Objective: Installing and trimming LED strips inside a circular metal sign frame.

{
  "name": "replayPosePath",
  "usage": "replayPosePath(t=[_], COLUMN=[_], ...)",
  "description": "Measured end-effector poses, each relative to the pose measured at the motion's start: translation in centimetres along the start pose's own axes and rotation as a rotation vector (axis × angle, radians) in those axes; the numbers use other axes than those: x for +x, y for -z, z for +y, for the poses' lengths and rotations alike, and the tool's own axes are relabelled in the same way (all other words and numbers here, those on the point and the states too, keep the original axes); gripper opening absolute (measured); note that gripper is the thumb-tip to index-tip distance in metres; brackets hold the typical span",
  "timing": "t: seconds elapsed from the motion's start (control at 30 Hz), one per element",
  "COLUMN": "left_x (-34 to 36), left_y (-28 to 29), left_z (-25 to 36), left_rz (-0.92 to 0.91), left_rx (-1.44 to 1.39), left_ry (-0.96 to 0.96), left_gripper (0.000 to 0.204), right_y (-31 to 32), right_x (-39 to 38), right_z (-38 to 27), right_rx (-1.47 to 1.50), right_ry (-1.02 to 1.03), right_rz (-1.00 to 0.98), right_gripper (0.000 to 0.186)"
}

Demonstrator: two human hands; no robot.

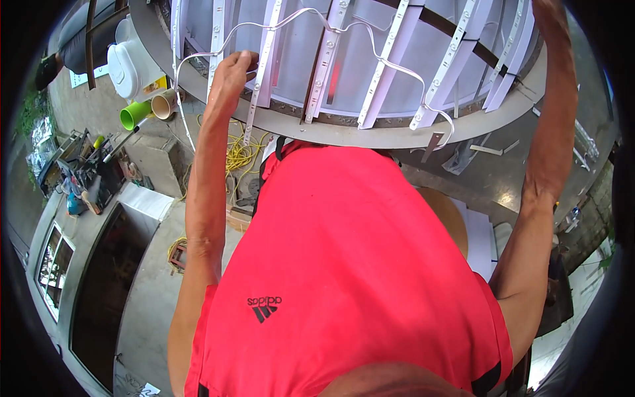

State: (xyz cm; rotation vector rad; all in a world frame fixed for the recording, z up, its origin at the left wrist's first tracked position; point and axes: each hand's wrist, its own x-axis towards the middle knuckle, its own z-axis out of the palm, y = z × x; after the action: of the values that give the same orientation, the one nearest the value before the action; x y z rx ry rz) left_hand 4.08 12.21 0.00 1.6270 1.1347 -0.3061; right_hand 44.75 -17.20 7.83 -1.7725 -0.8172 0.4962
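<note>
My left hand (pixel 233 74) is at the near left part of a large round frame (pixel 278 120). Its fingers are curled, with the fingertips at the edge of a white LED strip (pixel 254 99), whose lower end hangs over the rim. Several similar LED strips (pixel 324 63) run side by side on white slats (pixel 381 92) across the frame. A thin white wire (pixel 294 14) loops over them from left to right. My right hand (pixel 550 8) reaches up past the frame's right side; the top edge cuts it off, so its fingers are hidden.
At left are a white plastic container (pixel 124 71), a green tube (pixel 134 116) and a tan tube (pixel 163 104). Yellow cable (pixel 242 153) lies coiled on the floor below the frame. Tools (pixel 79 165) are piled farther left, above a grey structure with a dark opening (pixel 109 278).
</note>
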Motion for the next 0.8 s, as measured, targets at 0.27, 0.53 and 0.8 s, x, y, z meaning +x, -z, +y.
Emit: replayPosePath(t=[0.27, 0.53, 0.8], left_x=[2.3, 4.9, 7.3], left_y=[-1.5, -1.4, -0.1], left_z=[1.7, -0.9, -3.8], left_rz=[-0.096, -0.389, -0.492], left_rx=[-0.051, -0.466, -0.882], left_ry=[0.27, 0.448, 0.739], left_gripper=[0.083, 0.061, 0.03], right_y=[4.6, 3.0, 1.8], right_x=[-18.6, -27.0, -28.6], right_z=[1.8, 3.8, 4.8], right_rx=[0.073, 0.368, 0.436], right_ry=[-0.22, -0.405, -0.327], right_rz=[0.162, 0.402, 0.422], right_gripper=[0.052, 0.05, 0.056])
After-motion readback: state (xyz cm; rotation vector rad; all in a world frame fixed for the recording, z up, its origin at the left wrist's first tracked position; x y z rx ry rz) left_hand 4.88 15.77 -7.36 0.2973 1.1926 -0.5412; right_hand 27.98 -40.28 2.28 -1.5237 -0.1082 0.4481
